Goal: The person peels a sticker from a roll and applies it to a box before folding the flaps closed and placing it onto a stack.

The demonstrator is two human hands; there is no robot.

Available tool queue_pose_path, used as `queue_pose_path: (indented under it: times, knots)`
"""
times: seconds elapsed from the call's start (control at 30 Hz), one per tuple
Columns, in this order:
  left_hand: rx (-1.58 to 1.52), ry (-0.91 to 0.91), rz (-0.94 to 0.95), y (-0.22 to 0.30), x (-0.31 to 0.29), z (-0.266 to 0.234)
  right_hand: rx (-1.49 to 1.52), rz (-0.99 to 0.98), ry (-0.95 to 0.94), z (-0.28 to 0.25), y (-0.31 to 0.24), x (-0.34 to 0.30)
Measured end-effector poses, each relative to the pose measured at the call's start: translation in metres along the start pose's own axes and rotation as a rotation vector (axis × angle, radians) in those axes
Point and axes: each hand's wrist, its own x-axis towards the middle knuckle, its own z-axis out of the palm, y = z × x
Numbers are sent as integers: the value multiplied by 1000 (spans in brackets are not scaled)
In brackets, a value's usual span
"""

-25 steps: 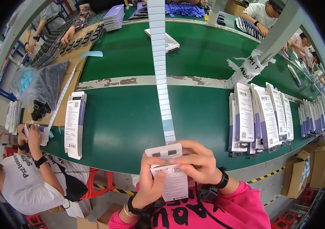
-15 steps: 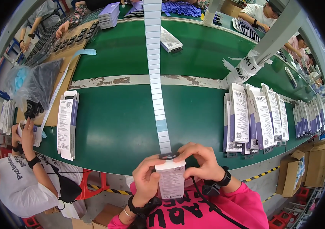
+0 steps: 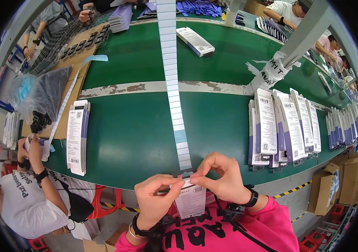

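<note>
Close to my body, a slim white carton [image 3: 190, 203] with small print stands upright between my hands, its top end facing the table edge. My left hand [image 3: 155, 195] pinches the left of the top flap between thumb and fingers. On the right side of that same flap, the thumb and forefinger of my right hand [image 3: 223, 178] are closed. Just beyond the fingertips, a dark hanging tab partly shows. A long strip of white labels [image 3: 172, 90] runs down the middle of the view and ends just above the carton.
Upright white-and-purple cartons [image 3: 286, 126] stand in a group at right on the green work surface [image 3: 132, 130]. Another carton [image 3: 76, 136] stands at left; one lies on the far belt [image 3: 195, 42]. A taped grey post [image 3: 269, 75] rises at right. A co-worker [image 3: 31, 197] sits at left.
Both thumbs have moved from the carton's sides up to its top flap, and the hands have come closer together. The carton on the far belt has shifted right.
</note>
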Motion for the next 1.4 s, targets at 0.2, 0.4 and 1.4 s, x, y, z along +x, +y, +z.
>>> queue_pose_path:
  times: [0.2, 0.4, 1.4]
  knots:
    - [122, -124, 239, -38, -20, -3, -168, -362, -135, -13, 45, -13]
    - [51, -141, 212, -49, -18, -6, -207, -485, -148, -17, 51, -10]
    - [1117, 327, -46, -13, 128, -192, -1744, -12, 687, -81, 11, -24]
